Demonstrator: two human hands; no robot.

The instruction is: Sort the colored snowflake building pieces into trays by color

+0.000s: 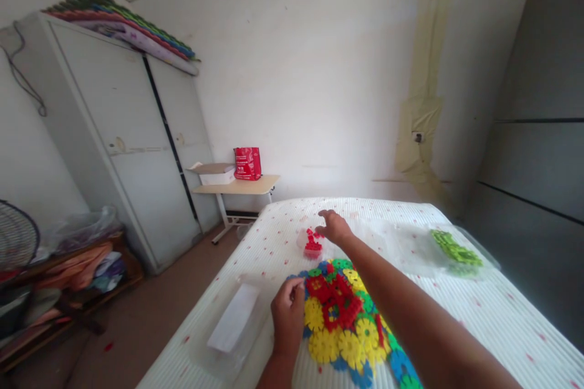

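A heap of flat plastic snowflake pieces [347,322] in red, yellow, blue and green lies on the striped white bed [502,316]. My left hand [288,315] rests at the heap's left edge, fingers curled against the pieces; whether it grips one I cannot tell. My right hand [334,226] is stretched forward, fingers spread, over a small clear container of red pieces [311,244]. A clear bag of green pieces [456,250] lies to the right.
A clear plastic bag with a white card [235,325] lies near the bed's left edge. Beyond the bed stand a small table [237,187] with a red bag [247,163] and box, a grey wardrobe [132,146], and clutter at left.
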